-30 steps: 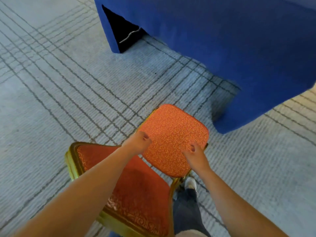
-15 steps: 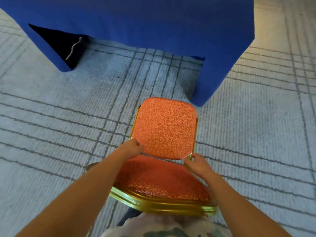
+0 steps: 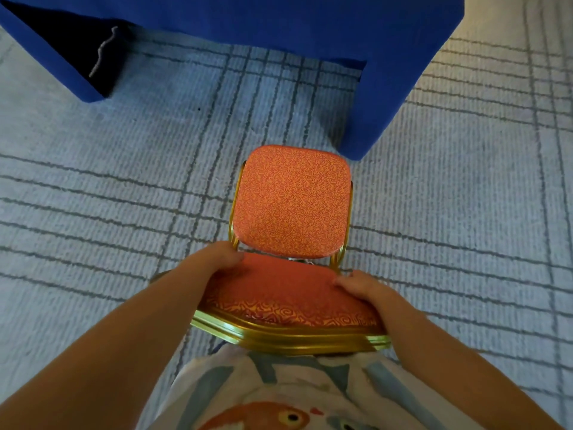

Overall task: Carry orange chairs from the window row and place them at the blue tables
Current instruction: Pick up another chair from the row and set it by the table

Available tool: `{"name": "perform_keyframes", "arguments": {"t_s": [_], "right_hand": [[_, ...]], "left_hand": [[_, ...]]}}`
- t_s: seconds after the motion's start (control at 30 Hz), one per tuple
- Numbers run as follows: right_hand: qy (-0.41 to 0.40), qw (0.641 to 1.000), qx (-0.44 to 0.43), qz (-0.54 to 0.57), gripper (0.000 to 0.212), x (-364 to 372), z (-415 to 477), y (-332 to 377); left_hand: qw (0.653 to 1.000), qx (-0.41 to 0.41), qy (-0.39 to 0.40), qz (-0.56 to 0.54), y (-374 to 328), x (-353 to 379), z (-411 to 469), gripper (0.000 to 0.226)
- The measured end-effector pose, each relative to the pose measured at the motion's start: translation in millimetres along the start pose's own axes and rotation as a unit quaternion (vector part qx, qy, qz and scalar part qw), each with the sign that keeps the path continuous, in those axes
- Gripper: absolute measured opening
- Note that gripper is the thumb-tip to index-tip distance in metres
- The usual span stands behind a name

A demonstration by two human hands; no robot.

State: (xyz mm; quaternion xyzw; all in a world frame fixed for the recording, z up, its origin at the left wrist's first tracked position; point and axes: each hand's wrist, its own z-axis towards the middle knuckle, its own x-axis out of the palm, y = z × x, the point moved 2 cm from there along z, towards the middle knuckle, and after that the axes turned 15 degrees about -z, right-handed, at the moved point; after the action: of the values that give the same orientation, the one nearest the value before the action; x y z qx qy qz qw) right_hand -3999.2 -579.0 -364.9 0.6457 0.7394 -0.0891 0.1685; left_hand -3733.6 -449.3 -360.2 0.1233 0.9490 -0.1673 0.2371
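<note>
Orange chair (image 3: 291, 203) at centre frame, backrest toward the blue table (image 3: 310, 26) along the top edge. Left hand (image 3: 214, 262) and right hand (image 3: 362, 288) each curl around a side of the seat cushion. Compared with half a second earlier, the table's draped corner sits closer to the backrest.

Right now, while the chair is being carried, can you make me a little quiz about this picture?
1. True or false: the left hand and the right hand each grip a side of the orange chair.
2. The chair's frame is: A gold, B black, C white?
3. Fill in: the table ahead wears a ____ cloth.
Key: 1 true; 2 A; 3 blue.
</note>
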Motion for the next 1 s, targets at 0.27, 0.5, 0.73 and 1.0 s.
{"name": "perform_keyframes", "arguments": {"t_s": [0.27,0.5,0.73,1.0], "right_hand": [[0.067,0.996,0.054,0.011,0.066,2.1,20.9,-7.1],[0.103,0.991,0.086,0.013,0.066,5.3,23.8,-3.7],[0.157,0.984,0.08,0.019,0.07,9.7,30.8,-1.4],[0.142,0.988,0.064,0.011,0.064,-6.0,18.7,2.8]], "left_hand": [[0.994,-0.052,0.075,0.059,7.2,-3.2,12.9,0.061],[0.988,-0.105,0.093,0.066,25.9,-12.1,18.9,0.096],[0.973,-0.181,0.139,0.042,33.2,-25.6,12.8,0.11],[0.961,-0.209,0.171,0.067,18.6,-35.3,3.9,0.114]]}}
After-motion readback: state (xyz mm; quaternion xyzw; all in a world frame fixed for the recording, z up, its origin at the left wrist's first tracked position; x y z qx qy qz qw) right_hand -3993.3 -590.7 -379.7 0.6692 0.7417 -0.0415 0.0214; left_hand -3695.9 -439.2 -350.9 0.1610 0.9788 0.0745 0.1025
